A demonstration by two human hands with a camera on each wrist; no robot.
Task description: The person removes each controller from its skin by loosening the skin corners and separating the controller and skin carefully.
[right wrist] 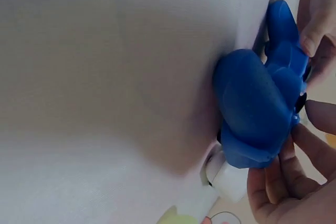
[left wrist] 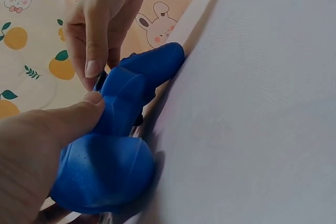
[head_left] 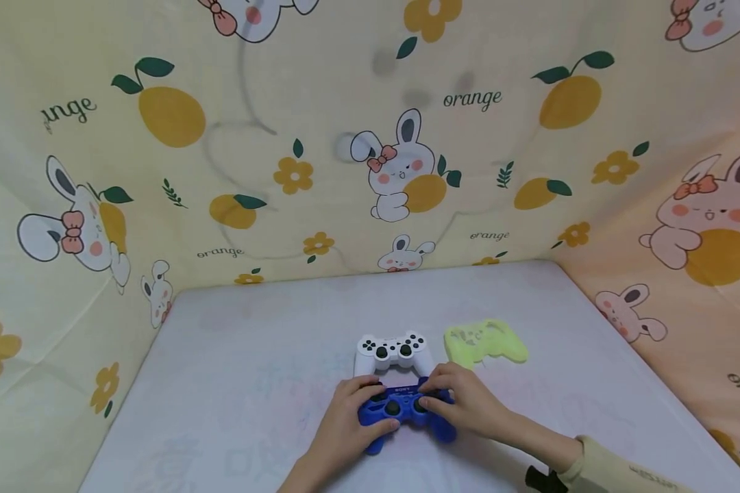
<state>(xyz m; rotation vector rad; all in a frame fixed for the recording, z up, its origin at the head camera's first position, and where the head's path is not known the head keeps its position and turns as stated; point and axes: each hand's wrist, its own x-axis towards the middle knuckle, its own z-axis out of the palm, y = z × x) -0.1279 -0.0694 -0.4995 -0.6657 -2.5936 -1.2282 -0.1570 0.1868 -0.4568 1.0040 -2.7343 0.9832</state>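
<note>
A blue game controller (head_left: 384, 409) with black thumbsticks lies between both hands, close over the table. My left hand (head_left: 351, 414) grips its left side, thumb across the front and fingers at the far edge. From the right, my right hand (head_left: 465, 404) pinches the far right corner, its thumb beside the right stick. In the right wrist view, the fingers (right wrist: 286, 177) of that hand press the edge of the blue shell. Just behind stands a white game controller (head_left: 393, 348), its near grips partly hidden by the hands and blue controller.
A yellow-green, controller-shaped cover (head_left: 487, 342) lies flat to the right of the white controller. The white tabletop (head_left: 253, 383) stretches around them, bordered at the back and sides by cloth walls (head_left: 321, 226) printed with rabbits and oranges.
</note>
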